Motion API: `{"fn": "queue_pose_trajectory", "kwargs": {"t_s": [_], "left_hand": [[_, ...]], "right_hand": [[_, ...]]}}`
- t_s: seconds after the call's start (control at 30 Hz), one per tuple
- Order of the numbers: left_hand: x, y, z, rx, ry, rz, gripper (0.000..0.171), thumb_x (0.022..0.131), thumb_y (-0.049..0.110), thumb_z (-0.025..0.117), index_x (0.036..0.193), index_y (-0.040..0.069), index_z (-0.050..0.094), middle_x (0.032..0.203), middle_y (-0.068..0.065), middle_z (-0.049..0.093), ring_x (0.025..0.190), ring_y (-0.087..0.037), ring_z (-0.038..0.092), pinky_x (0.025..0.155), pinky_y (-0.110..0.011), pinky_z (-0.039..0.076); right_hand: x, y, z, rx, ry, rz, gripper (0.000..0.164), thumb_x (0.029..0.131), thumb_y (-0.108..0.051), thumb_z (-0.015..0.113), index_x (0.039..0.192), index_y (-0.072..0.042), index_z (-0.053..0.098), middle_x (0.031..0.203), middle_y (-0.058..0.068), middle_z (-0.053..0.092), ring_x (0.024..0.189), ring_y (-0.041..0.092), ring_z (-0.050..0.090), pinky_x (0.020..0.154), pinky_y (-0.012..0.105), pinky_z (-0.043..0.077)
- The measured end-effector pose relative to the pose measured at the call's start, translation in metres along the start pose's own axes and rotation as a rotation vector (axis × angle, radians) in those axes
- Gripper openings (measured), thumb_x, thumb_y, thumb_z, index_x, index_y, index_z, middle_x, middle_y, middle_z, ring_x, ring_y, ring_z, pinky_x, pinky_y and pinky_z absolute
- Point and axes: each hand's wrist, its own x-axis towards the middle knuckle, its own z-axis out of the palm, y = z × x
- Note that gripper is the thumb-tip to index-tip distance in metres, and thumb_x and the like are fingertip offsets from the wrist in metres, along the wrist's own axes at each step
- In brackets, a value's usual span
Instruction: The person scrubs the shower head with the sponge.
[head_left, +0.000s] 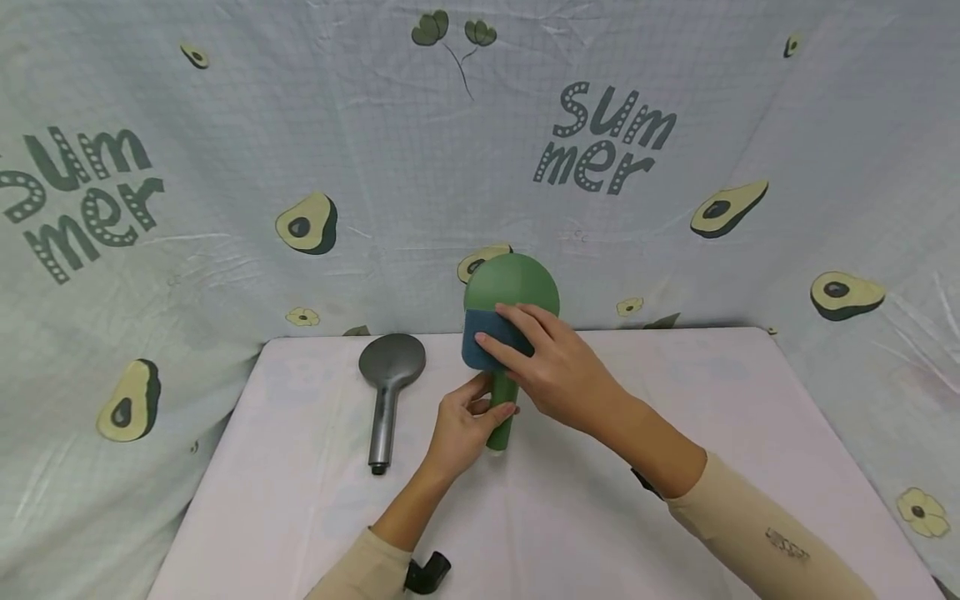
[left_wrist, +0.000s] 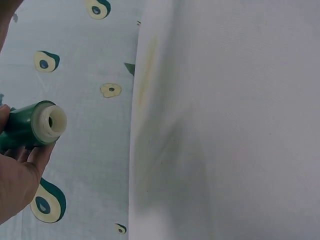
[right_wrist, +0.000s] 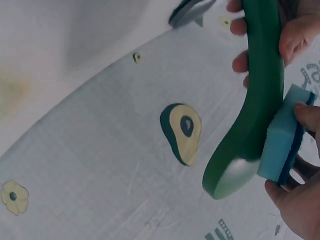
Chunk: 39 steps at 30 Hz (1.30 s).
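Note:
My left hand [head_left: 467,425] grips the handle of a green shower head [head_left: 512,283], its round head tilted up and away. In the left wrist view the handle's white threaded end [left_wrist: 52,122] points outward past the fingers. My right hand [head_left: 566,367] holds a blue sponge [head_left: 483,337] against the shower head, just above the handle. Seen from the right wrist, the sponge [right_wrist: 285,135] has a light blue soft side pressed to the green surface and a dark blue scouring layer under the fingers.
A dark grey shower head [head_left: 392,362] lies on the white-covered table [head_left: 315,517] to the left. Near the left sleeve is a small black object [head_left: 429,573]. Behind the table hangs a cloth [head_left: 405,150] printed with avocados and lettering.

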Motion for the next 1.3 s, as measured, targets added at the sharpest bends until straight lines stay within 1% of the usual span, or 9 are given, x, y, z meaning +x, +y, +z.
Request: {"fn": "queue_pose_trajectory", "kwargs": {"t_s": [0.13, 0.3, 0.43, 0.53, 0.67, 0.8, 0.97, 1.13, 1.3], "left_hand": [[0.000, 0.000, 0.001, 0.003, -0.001, -0.022, 0.062, 0.095, -0.001, 0.071, 0.152, 0.003, 0.048, 0.142, -0.021, 0.062, 0.105, -0.034, 0.075, 0.087, -0.031, 0.062], [-0.002, 0.001, 0.003, 0.033, -0.016, -0.022, 0.063, 0.094, 0.000, 0.072, 0.153, 0.004, 0.048, 0.143, -0.019, 0.062, 0.104, -0.032, 0.075, 0.086, -0.031, 0.062], [-0.002, 0.001, 0.003, 0.042, -0.024, -0.011, 0.063, 0.095, 0.000, 0.072, 0.153, 0.003, 0.048, 0.143, -0.019, 0.062, 0.104, -0.033, 0.075, 0.087, -0.030, 0.062], [-0.001, 0.001, 0.003, 0.038, -0.026, -0.009, 0.062, 0.095, 0.000, 0.071, 0.153, 0.004, 0.048, 0.142, -0.019, 0.062, 0.105, -0.034, 0.075, 0.087, -0.029, 0.061], [0.000, 0.001, 0.002, 0.036, -0.032, 0.007, 0.061, 0.096, 0.000, 0.070, 0.153, 0.002, 0.047, 0.138, -0.023, 0.063, 0.104, -0.037, 0.075, 0.086, -0.030, 0.062], [0.001, 0.003, 0.001, 0.050, -0.036, 0.008, 0.056, 0.099, 0.000, 0.066, 0.151, -0.002, 0.046, 0.135, -0.025, 0.063, 0.102, -0.039, 0.075, 0.085, -0.030, 0.062], [-0.001, 0.006, 0.003, 0.063, -0.034, -0.028, 0.045, 0.101, 0.002, 0.063, 0.144, -0.003, 0.050, 0.128, -0.022, 0.063, 0.101, -0.036, 0.075, 0.085, -0.031, 0.062], [0.000, 0.009, 0.004, 0.041, -0.060, -0.044, 0.046, 0.104, 0.002, 0.058, 0.148, -0.002, 0.045, 0.129, -0.023, 0.061, 0.102, -0.037, 0.074, 0.085, -0.032, 0.062], [0.002, 0.010, 0.005, 0.029, -0.097, -0.041, 0.049, 0.104, 0.001, 0.057, 0.151, 0.001, 0.042, 0.132, -0.023, 0.063, 0.103, -0.039, 0.073, 0.088, -0.030, 0.060]], "right_hand": [[0.012, 0.017, -0.006, 0.077, 0.013, 0.052, 0.061, 0.091, -0.017, 0.082, 0.147, -0.018, 0.058, 0.152, 0.022, 0.049, 0.138, 0.041, 0.049, 0.112, 0.052, 0.048], [0.027, 0.048, -0.018, 0.206, 0.003, 0.171, 0.058, 0.095, -0.015, 0.076, 0.149, -0.018, 0.056, 0.155, 0.023, 0.045, 0.141, 0.044, 0.045, 0.115, 0.057, 0.042], [0.033, 0.061, -0.024, 0.229, -0.007, 0.200, 0.056, 0.096, -0.015, 0.074, 0.149, -0.018, 0.055, 0.157, 0.022, 0.043, 0.140, 0.046, 0.044, 0.116, 0.062, 0.039], [0.032, 0.057, -0.021, 0.198, 0.008, 0.140, 0.056, 0.095, -0.015, 0.076, 0.148, -0.017, 0.057, 0.155, 0.023, 0.045, 0.139, 0.045, 0.047, 0.115, 0.060, 0.041], [0.019, 0.036, -0.011, 0.108, 0.025, 0.054, 0.057, 0.091, -0.017, 0.082, 0.144, -0.018, 0.062, 0.150, 0.024, 0.050, 0.134, 0.042, 0.053, 0.111, 0.053, 0.048], [-0.006, 0.011, 0.000, 0.057, 0.021, 0.049, 0.059, 0.089, -0.024, 0.084, 0.144, -0.021, 0.062, 0.149, 0.023, 0.052, 0.130, 0.041, 0.056, 0.107, 0.052, 0.052], [-0.034, -0.007, 0.012, 0.097, 0.033, 0.064, 0.062, 0.087, -0.026, 0.086, 0.145, -0.022, 0.061, 0.150, 0.022, 0.050, 0.130, 0.040, 0.055, 0.108, 0.051, 0.052], [-0.040, -0.002, 0.014, 0.145, 0.047, 0.071, 0.065, 0.087, -0.024, 0.085, 0.146, -0.022, 0.059, 0.153, 0.021, 0.048, 0.136, 0.039, 0.052, 0.111, 0.051, 0.049], [-0.031, 0.026, 0.006, 0.207, 0.051, 0.145, 0.063, 0.092, -0.019, 0.080, 0.149, -0.021, 0.056, 0.154, 0.023, 0.045, 0.139, 0.042, 0.049, 0.112, 0.056, 0.046]]}}
